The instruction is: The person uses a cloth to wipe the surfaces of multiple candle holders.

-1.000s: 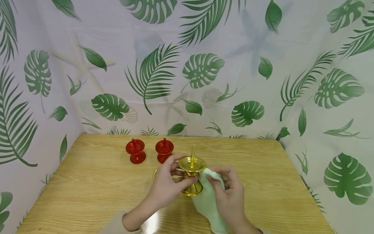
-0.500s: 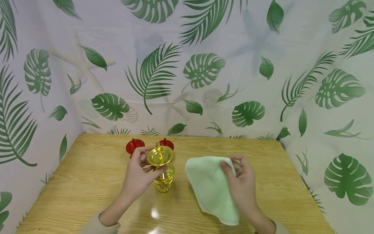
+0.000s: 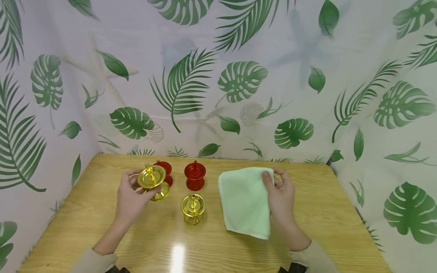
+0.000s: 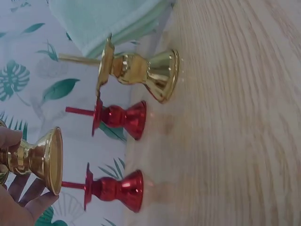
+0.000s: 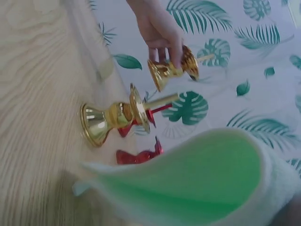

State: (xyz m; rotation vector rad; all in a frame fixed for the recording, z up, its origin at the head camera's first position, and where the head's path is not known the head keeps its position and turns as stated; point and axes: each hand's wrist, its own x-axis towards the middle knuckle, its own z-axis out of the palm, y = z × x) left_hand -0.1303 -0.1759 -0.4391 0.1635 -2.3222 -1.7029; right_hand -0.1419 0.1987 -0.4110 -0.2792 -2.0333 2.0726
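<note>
My left hand (image 3: 131, 201) grips a shiny gold candle holder (image 3: 152, 178) around its waist, thumb in front. It is raised above the table, dish and central spike upward, and partly covers the left red candle holder (image 3: 166, 169) in the head view. A second gold candle holder (image 3: 193, 207) stands upright on the table, to the right of my left hand. Behind it is another red candle holder (image 3: 195, 175). On the right, my right hand (image 3: 284, 199) pinches a pale green cloth (image 3: 245, 206) by its upper corner; the cloth hangs spread out, filling the lower right wrist view.
The wooden table (image 3: 307, 212) ends at the back against a white sheet (image 3: 205, 87) printed with green leaves, which also covers both sides. The two red holders stand in a row near the back edge, with the gold one nearer me.
My left hand has carried the gold candle holder leftward, away from the cloth and past the standing gold one. My right hand has moved slightly right and up, and the cloth has unfolded.
</note>
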